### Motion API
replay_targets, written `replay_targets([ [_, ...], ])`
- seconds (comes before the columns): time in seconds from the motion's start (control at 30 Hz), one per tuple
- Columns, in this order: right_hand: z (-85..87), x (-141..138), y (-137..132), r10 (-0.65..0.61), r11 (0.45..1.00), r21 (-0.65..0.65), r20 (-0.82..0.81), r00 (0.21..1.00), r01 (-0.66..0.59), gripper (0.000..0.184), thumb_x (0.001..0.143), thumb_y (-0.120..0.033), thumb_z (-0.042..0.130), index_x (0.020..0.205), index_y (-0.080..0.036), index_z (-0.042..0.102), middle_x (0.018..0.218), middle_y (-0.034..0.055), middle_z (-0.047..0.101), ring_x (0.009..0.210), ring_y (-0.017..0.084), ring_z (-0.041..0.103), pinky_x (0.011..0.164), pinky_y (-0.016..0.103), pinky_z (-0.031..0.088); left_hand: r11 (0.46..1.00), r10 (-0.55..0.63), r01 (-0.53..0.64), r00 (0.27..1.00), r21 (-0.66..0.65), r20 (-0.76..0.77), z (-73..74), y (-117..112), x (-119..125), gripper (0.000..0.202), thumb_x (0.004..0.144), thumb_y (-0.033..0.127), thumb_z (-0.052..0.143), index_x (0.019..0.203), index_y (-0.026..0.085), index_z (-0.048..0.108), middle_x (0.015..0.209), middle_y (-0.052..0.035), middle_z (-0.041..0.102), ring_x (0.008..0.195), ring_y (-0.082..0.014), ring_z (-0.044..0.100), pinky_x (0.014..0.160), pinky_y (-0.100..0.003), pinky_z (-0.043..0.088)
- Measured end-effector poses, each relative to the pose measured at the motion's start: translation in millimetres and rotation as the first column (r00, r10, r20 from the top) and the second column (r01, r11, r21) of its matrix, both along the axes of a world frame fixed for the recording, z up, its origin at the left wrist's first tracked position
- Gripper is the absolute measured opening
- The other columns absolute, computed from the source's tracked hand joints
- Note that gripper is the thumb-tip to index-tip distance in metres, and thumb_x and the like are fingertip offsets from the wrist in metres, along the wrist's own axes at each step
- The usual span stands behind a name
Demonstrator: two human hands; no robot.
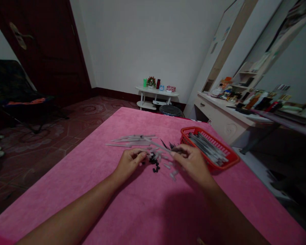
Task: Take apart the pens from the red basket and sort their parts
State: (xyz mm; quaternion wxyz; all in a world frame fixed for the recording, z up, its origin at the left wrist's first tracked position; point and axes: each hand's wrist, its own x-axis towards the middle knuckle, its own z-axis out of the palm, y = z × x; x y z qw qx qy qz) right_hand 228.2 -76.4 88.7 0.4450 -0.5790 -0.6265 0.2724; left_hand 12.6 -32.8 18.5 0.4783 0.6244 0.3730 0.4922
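My right hand (190, 160) pinches a slim translucent pen barrel (156, 144), which slants up and left from the fingertips. My left hand (131, 161) has thumb and forefinger closed together beside the small parts; whatever they hold is too small to make out. Between the hands lie small black plugs (156, 168) and short clear caps (167, 166) in a loose heap. Several more translucent barrels (129, 140) are spread behind my left hand. Thin dark-tipped pieces (171, 145) lie just behind my right hand, partly hidden by it.
A red plastic basket (229, 162) full of grey and clear pens stands to the right, close to my right hand. Pink cloth (132, 211) covers the table. Beyond are a round stool (170, 110), a low white shelf (149, 90) and a cluttered dressing table (219, 109).
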Motion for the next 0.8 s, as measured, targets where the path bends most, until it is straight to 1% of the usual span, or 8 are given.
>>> replay_targets([
  [0.1, 18.1, 44, 5, -0.308, 0.947, 0.179, 0.262, 0.915, 0.267, 0.028, 0.074, -0.041, 0.059, 0.080, -0.016, 0.069, 0.068, 0.0055, 0.066, 0.060, 0.017, 0.056, 0.056, 0.028, 0.040, 0.928, 0.235, -0.139, 0.939, 0.346, -0.251, -3.1, 14, -16, 0.017, 0.082, 0.031, 0.061, 0.082, 0.019, 0.073, 0.084, -0.0073, 0.072, 0.082, -0.0223, 0.062, 0.079, -0.035, 0.047],
  [0.17, 25.3, 76, 7, -0.541, 0.841, 0.267, 0.461, 0.704, 0.471, 0.030, 0.075, -0.043, 0.059, 0.085, -0.018, 0.072, 0.072, 0.0076, 0.068, 0.063, 0.020, 0.058, 0.055, 0.029, 0.036, 0.845, 0.379, -0.175, 0.863, 0.506, -0.335, -5.7, 23, -26, 0.015, 0.082, 0.027, 0.059, 0.086, 0.021, 0.072, 0.090, -0.0074, 0.071, 0.093, -0.0244, 0.059, 0.087, -0.039, 0.044],
  [0.23, 27.2, 102, 8, -0.609, 0.765, 0.279, 0.607, 0.510, 0.581, 0.030, 0.076, -0.044, 0.058, 0.087, -0.019, 0.073, 0.077, 0.0116, 0.069, 0.066, 0.023, 0.059, 0.054, 0.031, 0.033, 0.786, 0.482, -0.192, 0.786, 0.588, -0.388, -7.8, 31, -35, 0.017, 0.078, 0.019, 0.056, 0.087, 0.020, 0.071, 0.093, -0.0074, 0.070, 0.096, -0.0251, 0.056, 0.089, -0.040, 0.043],
  [0.33, 19.6, 130, 10, -0.563, 0.750, 0.214, 0.702, 0.435, 0.625, 0.033, 0.079, -0.044, 0.057, 0.089, -0.017, 0.074, 0.078, 0.0186, 0.068, 0.066, 0.027, 0.061, 0.053, 0.035, 0.031, 0.758, 0.567, -0.189, 0.664, 0.625, -0.487, -10.3, 38, -43, 0.022, 0.068, 0.011, 0.055, 0.084, 0.020, 0.069, 0.092, -0.0075, 0.069, 0.094, -0.0261, 0.055, 0.086, -0.039, 0.043],
  [0.43, 5.5, 146, 14, -0.559, 0.744, 0.209, 0.715, 0.420, 0.634, 0.029, 0.076, -0.044, 0.061, 0.081, -0.019, 0.073, 0.069, 0.0173, 0.065, 0.064, 0.030, 0.061, 0.053, 0.037, 0.033, 0.770, 0.592, -0.184, 0.564, 0.612, -0.576, -12.7, 41, -47, 0.025, 0.064, 0.012, 0.055, 0.084, 0.020, 0.069, 0.089, -0.0077, 0.068, 0.091, -0.0267, 0.055, 0.082, -0.039, 0.044],
  [0.53, -3.1, 152, 17, -0.609, 0.767, 0.349, 0.661, 0.439, 0.538, 0.026, 0.074, -0.047, 0.064, 0.068, -0.023, 0.068, 0.057, 0.0094, 0.058, 0.062, 0.029, 0.060, 0.053, 0.038, 0.038, 0.805, 0.569, -0.171, 0.493, 0.568, -0.659, -13.9, 41, -48, 0.024, 0.065, 0.015, 0.055, 0.083, 0.020, 0.071, 0.088, -0.0080, 0.068, 0.090, -0.0268, 0.056, 0.082, -0.039, 0.044],
  [0.63, 0.4, 140, 17, -0.609, 0.780, 0.384, 0.647, 0.459, 0.494, 0.027, 0.078, -0.048, 0.061, 0.074, -0.022, 0.069, 0.069, 0.0099, 0.063, 0.068, 0.029, 0.061, 0.056, 0.038, 0.041, 0.833, 0.540, -0.159, 0.441, 0.530, -0.716, -12.5, 38, -46, 0.023, 0.068, 0.018, 0.055, 0.082, 0.021, 0.073, 0.091, -0.0079, 0.068, 0.091, -0.0271, 0.056, 0.082, -0.039, 0.044],
  [0.8, 5.2, 89, 16, -0.477, 0.868, 0.434, 0.590, 0.651, 0.243, 0.019, 0.084, -0.034, 0.056, 0.087, -0.020, 0.069, 0.090, 0.0086, 0.068, 0.080, 0.024, 0.062, 0.069, 0.034, 0.045, 0.824, 0.538, -0.116, 0.471, 0.555, -0.699, -9.1, 35, -42, 0.019, 0.076, 0.025, 0.056, 0.084, 0.022, 0.074, 0.095, -0.0071, 0.068, 0.094, -0.0269, 0.055, 0.084, -0.039, 0.043],
])
